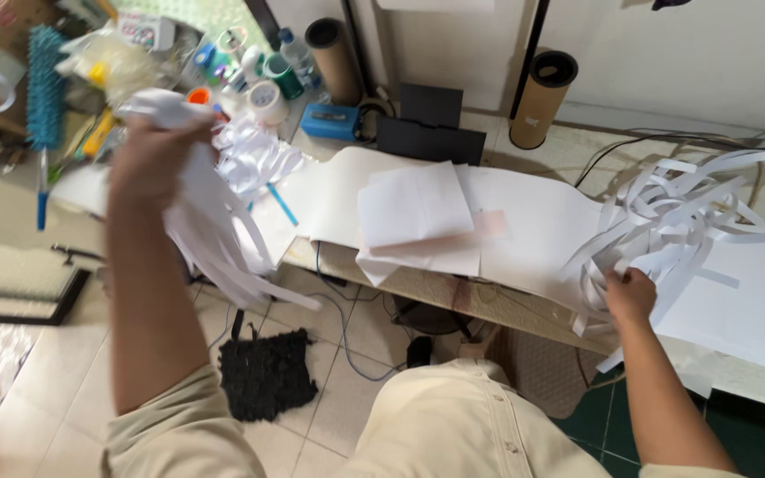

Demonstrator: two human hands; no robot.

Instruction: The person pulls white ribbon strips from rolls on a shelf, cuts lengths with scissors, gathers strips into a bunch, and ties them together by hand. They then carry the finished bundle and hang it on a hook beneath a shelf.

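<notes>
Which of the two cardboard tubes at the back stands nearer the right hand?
The shorter tan cardboard tube against the white wall, nearer the right hand. The taller tube stands further left, by the bottles.

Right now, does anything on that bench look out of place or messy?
Yes. A tangle of white paper strips sprawls loosely over the big white sheet under the right hand. The left hand holds another bunch of strips dangling off the bench edge.

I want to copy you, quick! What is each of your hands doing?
Left hand: closed, holding up a bunch of white paper strips.
Right hand: closed on the tangled strip pile on the table.
</notes>
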